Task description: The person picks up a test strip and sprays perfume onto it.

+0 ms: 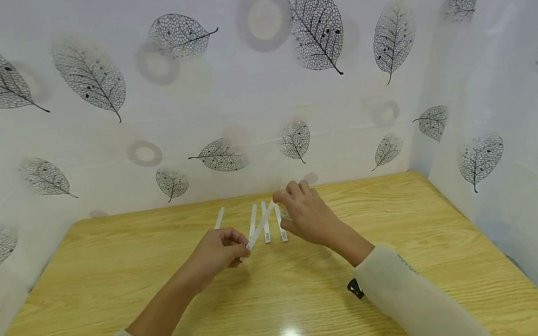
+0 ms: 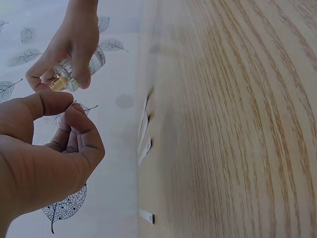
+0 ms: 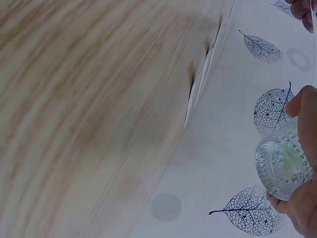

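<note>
My left hand (image 1: 219,249) pinches the near end of a thin white paper test strip (image 1: 262,225) between thumb and fingertips. The strip slants up and away toward my right hand (image 1: 309,215). That right hand grips a small ribbed clear glass perfume bottle (image 3: 281,161), tilted, with pale liquid inside. In the left wrist view the bottle's gold neck (image 2: 58,84) points toward the strip, close to the left fingertips. From the head view the bottle is mostly hidden behind the right hand.
Several more white strips lie on the wooden table (image 1: 286,292) toward its far edge, including one strip (image 1: 220,217) apart at the left and another strip (image 1: 282,229) under the right hand's side. A leaf-patterned curtain (image 1: 237,92) hangs behind the table and along both sides.
</note>
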`<action>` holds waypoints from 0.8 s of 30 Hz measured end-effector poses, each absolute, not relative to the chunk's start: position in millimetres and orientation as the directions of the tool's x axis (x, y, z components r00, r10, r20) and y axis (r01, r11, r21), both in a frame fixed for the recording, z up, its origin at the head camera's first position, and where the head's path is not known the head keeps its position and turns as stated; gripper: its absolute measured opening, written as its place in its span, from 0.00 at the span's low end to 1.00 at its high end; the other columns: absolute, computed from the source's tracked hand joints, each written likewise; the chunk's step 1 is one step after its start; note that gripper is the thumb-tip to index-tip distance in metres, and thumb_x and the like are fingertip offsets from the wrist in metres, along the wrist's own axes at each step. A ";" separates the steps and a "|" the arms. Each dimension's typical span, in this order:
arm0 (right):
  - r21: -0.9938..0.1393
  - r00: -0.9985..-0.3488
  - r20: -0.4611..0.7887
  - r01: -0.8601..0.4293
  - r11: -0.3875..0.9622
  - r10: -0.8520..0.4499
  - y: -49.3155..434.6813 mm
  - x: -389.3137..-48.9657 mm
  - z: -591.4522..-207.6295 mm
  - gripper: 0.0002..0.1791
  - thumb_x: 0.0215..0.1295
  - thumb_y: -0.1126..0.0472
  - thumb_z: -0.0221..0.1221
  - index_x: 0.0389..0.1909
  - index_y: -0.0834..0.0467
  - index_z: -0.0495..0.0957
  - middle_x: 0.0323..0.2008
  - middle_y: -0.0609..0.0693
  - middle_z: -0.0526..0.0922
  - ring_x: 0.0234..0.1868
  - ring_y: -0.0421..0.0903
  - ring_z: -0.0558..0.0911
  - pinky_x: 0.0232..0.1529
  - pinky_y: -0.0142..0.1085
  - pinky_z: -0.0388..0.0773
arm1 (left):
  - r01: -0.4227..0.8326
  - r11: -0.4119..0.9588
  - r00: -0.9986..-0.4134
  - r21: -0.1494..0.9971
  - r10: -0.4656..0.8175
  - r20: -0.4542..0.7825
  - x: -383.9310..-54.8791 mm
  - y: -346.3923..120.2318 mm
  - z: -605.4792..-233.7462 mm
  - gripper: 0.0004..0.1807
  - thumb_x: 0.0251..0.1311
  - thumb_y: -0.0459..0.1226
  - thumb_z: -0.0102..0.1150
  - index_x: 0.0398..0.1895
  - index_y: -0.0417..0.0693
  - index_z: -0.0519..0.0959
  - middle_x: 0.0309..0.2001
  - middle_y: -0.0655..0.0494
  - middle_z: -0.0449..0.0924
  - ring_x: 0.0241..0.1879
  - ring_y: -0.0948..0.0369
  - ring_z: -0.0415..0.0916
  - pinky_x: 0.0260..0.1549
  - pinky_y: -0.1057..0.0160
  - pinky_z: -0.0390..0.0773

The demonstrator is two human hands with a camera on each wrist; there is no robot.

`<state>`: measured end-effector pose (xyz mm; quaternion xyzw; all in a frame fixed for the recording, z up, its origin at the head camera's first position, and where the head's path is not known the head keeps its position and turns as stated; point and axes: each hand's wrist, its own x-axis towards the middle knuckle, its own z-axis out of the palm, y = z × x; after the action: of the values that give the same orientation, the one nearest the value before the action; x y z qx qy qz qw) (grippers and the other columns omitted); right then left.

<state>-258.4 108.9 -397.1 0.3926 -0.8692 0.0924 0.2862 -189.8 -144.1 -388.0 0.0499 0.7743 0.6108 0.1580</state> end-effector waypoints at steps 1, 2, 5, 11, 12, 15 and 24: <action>0.069 -0.527 0.570 -0.734 0.676 -0.631 109.1 -258.4 -396.9 0.28 0.55 0.62 0.68 0.55 0.55 0.66 0.38 0.55 0.68 0.34 0.50 0.63 0.29 0.39 0.62 | -0.113 0.248 -0.945 0.962 0.272 -0.182 -189.4 -144.0 -387.6 0.08 0.64 0.29 0.63 0.43 0.33 0.78 0.36 0.48 0.81 0.34 0.58 0.77 0.41 0.55 0.82; 0.073 -0.526 0.570 -0.733 0.676 -0.631 109.3 -258.3 -396.7 0.28 0.55 0.62 0.68 0.55 0.55 0.66 0.38 0.55 0.68 0.34 0.50 0.63 0.29 0.39 0.62 | -0.112 0.247 -0.945 0.962 0.272 -0.180 -189.2 -143.9 -387.1 0.08 0.64 0.29 0.63 0.43 0.33 0.78 0.36 0.48 0.81 0.34 0.58 0.77 0.41 0.55 0.82; 0.079 -0.522 0.572 -0.732 0.677 -0.632 109.6 -258.2 -395.8 0.28 0.55 0.63 0.68 0.55 0.55 0.66 0.38 0.54 0.68 0.33 0.49 0.62 0.29 0.38 0.61 | -0.108 0.248 -0.947 0.963 0.269 -0.176 -188.1 -143.1 -385.4 0.08 0.64 0.29 0.63 0.43 0.32 0.78 0.36 0.48 0.81 0.34 0.58 0.76 0.41 0.56 0.82; 0.069 -0.530 0.571 -0.730 0.680 -0.627 109.6 -257.9 -394.5 0.29 0.55 0.63 0.67 0.56 0.55 0.66 0.38 0.54 0.68 0.34 0.49 0.62 0.29 0.38 0.61 | -0.117 0.245 -0.947 0.962 0.263 -0.182 -187.0 -142.3 -383.9 0.08 0.64 0.29 0.63 0.42 0.33 0.78 0.36 0.48 0.81 0.33 0.58 0.76 0.41 0.55 0.82; 0.067 -0.532 0.571 -0.729 0.681 -0.626 109.6 -257.9 -394.4 0.29 0.55 0.63 0.67 0.56 0.55 0.66 0.38 0.54 0.68 0.34 0.49 0.62 0.29 0.38 0.62 | -0.119 0.244 -0.947 0.962 0.263 -0.184 -186.9 -142.3 -384.1 0.07 0.64 0.29 0.63 0.42 0.33 0.78 0.36 0.48 0.81 0.33 0.58 0.76 0.41 0.55 0.82; 0.063 -0.537 0.570 -0.726 0.685 -0.622 109.7 -258.1 -394.6 0.28 0.56 0.62 0.67 0.56 0.55 0.66 0.39 0.54 0.68 0.34 0.49 0.62 0.29 0.38 0.61 | -0.126 0.243 -0.945 0.962 0.267 -0.191 -186.7 -142.6 -384.4 0.07 0.64 0.30 0.63 0.42 0.34 0.78 0.36 0.48 0.81 0.34 0.58 0.76 0.41 0.55 0.82; 0.047 -0.551 0.559 -0.725 0.687 -0.620 110.3 -258.2 -394.8 0.27 0.57 0.64 0.66 0.56 0.56 0.67 0.38 0.54 0.67 0.34 0.49 0.60 0.29 0.38 0.59 | -0.127 0.230 -0.941 0.965 0.281 -0.191 -186.0 -143.3 -385.1 0.08 0.64 0.30 0.63 0.43 0.34 0.78 0.37 0.47 0.81 0.35 0.57 0.76 0.41 0.55 0.82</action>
<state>-258.2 110.3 -394.8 0.3842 -0.8754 0.0949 0.2775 -186.0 -143.3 -385.1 0.0501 0.7666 0.6185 0.1649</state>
